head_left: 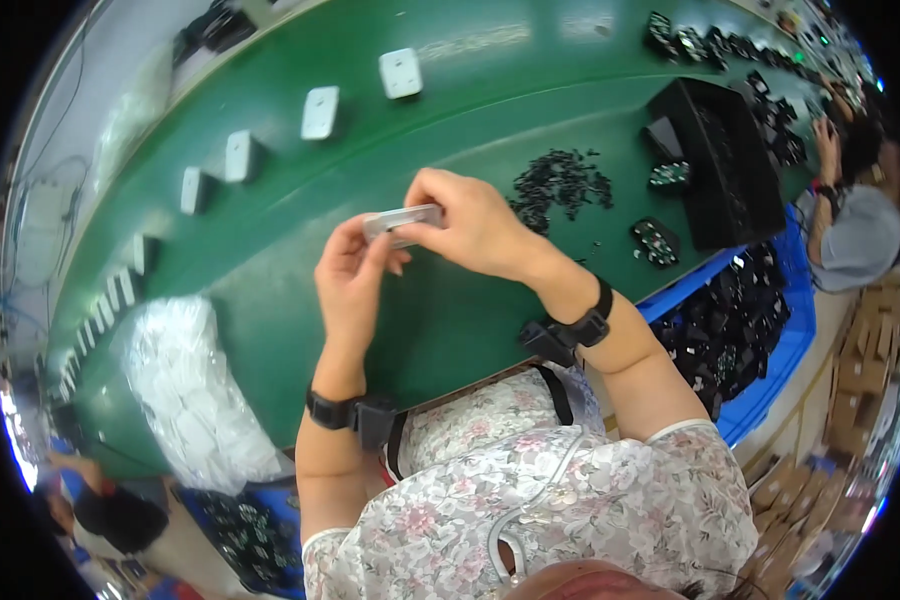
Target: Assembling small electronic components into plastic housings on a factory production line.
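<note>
Over the green table (280, 230), my left hand (350, 270) and my right hand (475, 222) hold a flat white-grey plastic piece (388, 221) between them. It is seen nearly edge-on, pinched at one end by each hand's thumb and fingers. The face turned away from me is hidden. A spread pile of small black parts (560, 185) lies on the table just right of my right hand. Nearer the table's right end is a black piece with light spots (655, 242).
White rectangular pieces (319, 113) stand in a curved row along the far side and left. A clear bag of white pieces (195, 390) lies left. At right are a black bin (740, 190), a blue crate of black parts (735, 330), and another person (855, 235).
</note>
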`<state>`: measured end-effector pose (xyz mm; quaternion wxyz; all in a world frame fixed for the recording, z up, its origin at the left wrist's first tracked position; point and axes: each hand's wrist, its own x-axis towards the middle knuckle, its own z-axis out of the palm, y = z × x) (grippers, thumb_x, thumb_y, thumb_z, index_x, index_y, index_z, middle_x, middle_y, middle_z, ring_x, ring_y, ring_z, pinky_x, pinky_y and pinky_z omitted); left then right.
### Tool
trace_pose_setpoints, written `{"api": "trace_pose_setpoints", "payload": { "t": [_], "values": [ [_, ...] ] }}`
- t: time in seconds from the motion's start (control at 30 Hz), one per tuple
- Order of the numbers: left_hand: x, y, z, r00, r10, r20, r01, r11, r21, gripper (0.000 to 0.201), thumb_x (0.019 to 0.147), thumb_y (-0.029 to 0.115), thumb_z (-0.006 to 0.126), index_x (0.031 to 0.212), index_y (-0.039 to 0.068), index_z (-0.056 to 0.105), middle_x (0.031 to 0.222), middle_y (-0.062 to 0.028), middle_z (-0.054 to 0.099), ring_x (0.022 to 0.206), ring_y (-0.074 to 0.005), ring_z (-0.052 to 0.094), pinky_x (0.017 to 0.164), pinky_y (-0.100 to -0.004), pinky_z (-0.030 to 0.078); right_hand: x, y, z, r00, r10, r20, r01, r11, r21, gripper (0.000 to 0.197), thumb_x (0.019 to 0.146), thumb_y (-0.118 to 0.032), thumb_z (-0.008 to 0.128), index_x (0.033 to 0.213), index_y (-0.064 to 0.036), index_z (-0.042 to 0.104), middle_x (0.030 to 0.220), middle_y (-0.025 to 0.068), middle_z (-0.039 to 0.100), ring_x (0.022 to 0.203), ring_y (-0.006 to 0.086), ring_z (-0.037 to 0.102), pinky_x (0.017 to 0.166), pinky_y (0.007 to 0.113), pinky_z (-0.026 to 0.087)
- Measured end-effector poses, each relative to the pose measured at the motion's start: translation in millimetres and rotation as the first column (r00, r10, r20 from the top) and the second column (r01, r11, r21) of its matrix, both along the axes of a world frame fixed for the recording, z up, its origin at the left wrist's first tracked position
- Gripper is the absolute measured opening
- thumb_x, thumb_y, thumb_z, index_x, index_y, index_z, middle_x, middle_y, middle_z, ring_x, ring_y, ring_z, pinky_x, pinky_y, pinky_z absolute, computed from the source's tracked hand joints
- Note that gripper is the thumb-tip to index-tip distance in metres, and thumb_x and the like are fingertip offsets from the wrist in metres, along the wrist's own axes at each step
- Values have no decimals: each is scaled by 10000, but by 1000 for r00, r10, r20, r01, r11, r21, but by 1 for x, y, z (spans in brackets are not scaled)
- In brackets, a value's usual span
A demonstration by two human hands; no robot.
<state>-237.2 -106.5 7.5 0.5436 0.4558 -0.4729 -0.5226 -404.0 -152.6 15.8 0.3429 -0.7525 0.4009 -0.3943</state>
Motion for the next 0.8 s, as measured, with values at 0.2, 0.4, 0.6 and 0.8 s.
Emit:
{"api": "trace_pose_setpoints", "payload": {
  "t": [0.2,0.4,0.6,0.8],
  "values": [
    [14,-18,-7,998,10,-54,-6,997,77,138,935,78,519,1026,-23,540,830,-77,616,643,-113,570,588,-221,454,-31,2,17,991,-133,-25,134,989,56,341,781,-303,711,986,-58,590,861,81,611,690,208,587,634,304,471],
    [44,-27,-24,929,214,302,-217,976,-24,125,946,124,525,957,8,574,704,9,564,537,-36,447,473,-180,332,-160,37,46,209,-805,-555,636,543,-549,464,784,-437,655,1030,-49,589,951,125,637,804,325,632,647,401,511],
    [52,-40,-51,733,285,618,-156,954,-255,149,911,136,581,1020,38,608,786,11,562,617,-57,482,547,-214,400,-214,32,-2,72,-643,-762,771,521,-367,436,785,-399,679,934,-28,507,803,148,647,747,371,633,625,442,499],
    [20,-10,-11,323,295,899,-65,955,-290,416,803,236,696,1121,19,537,997,-132,516,858,-278,537,712,-371,470,-203,8,-1,275,-715,-642,653,629,-421,409,740,-243,704,1008,-75,445,912,133,624,810,346,620,662,434,488]
  ]
}}
